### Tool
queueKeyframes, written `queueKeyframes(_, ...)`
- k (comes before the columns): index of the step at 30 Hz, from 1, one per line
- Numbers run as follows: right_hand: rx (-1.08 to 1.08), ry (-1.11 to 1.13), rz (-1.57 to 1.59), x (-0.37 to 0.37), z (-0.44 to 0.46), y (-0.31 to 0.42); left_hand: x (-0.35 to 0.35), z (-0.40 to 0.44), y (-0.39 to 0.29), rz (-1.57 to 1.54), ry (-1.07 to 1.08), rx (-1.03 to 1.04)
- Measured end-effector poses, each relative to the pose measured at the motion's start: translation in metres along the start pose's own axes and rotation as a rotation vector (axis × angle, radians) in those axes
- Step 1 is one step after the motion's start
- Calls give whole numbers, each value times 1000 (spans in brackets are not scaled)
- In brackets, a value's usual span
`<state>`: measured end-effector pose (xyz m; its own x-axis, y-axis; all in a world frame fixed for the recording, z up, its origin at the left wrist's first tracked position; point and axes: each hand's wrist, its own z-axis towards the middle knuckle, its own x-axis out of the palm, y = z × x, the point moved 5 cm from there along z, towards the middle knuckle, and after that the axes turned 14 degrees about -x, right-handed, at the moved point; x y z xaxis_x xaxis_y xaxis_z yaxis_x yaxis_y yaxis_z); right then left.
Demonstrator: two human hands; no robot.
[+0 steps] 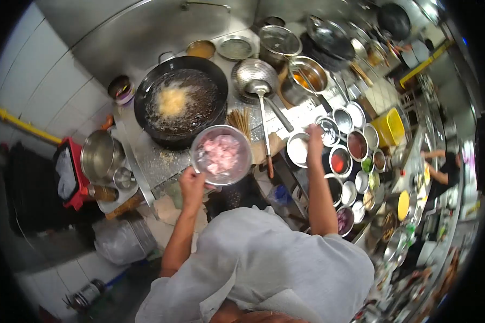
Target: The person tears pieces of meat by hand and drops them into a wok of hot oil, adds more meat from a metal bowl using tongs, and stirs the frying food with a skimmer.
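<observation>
My left hand (191, 185) grips the rim of a steel bowl (246, 168) that holds pale pink pieces of raw meat (220, 153). The bowl is held just in front of a large black wok (141, 110), where something golden (172, 101) sits in bubbling dark oil. My right hand (314, 139) is stretched over the seasoning containers, beside a bowl of white powder (297, 149) and near a steel container (327, 129). Its fingers are blurred, so I cannot see whether they hold anything. A long-handled ladle (262, 102) lies across a perforated strainer (241, 72) between my hands.
Steel pots, one with orange liquid (309, 72), stand behind the strainer. A bamboo brush (239, 121) lies by the wok. To the right are several seasoning bowls, including red sauce (339, 160), and a yellow bin (389, 128). Another person (448, 168) stands far right.
</observation>
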<state>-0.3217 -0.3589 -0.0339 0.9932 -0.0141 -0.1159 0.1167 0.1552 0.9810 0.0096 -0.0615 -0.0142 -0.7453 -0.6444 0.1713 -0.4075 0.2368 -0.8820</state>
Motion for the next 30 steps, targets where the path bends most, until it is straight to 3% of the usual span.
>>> queueKeyframes(1,-36,-72,-9,-18,61,-35,-18,-1,5,-53,-68,26)
queueKeyframes(2,116,-191,221,-17,100,-29,-31,-6,5,-79,-125,31)
queueKeyframes(4,454,63,673,-7,173,-38,-53,-19,3,-130,-251,27)
queueKeyframes(6,519,257,848,34,195,2,-67,-32,6,-173,-347,22)
queueKeyframes(8,715,755,1162,46,255,-72,-75,-46,10,-247,-455,-25)
queueKeyframes(9,507,620,932,58,250,-54,-80,-50,16,-255,-485,-22)
queueKeyframes(12,487,662,954,95,214,-30,-88,-59,36,-318,-551,53)
queueKeyframes(16,310,481,781,119,178,-24,-95,-67,51,-464,-621,47)
queueKeyframes(20,213,443,447,130,102,24,-104,-77,64,-497,-683,41)
queueKeyframes(23,150,640,371,145,62,57,-111,-86,68,-467,-682,72)
queueKeyframes(27,92,826,120,170,57,49,-113,-95,63,-495,-731,66)
queueKeyframes(29,-514,957,-222,196,51,64,-114,-98,60,-479,-730,77)
queueKeyframes(30,-515,959,-220,205,47,72,-116,-99,60,-480,-732,78)
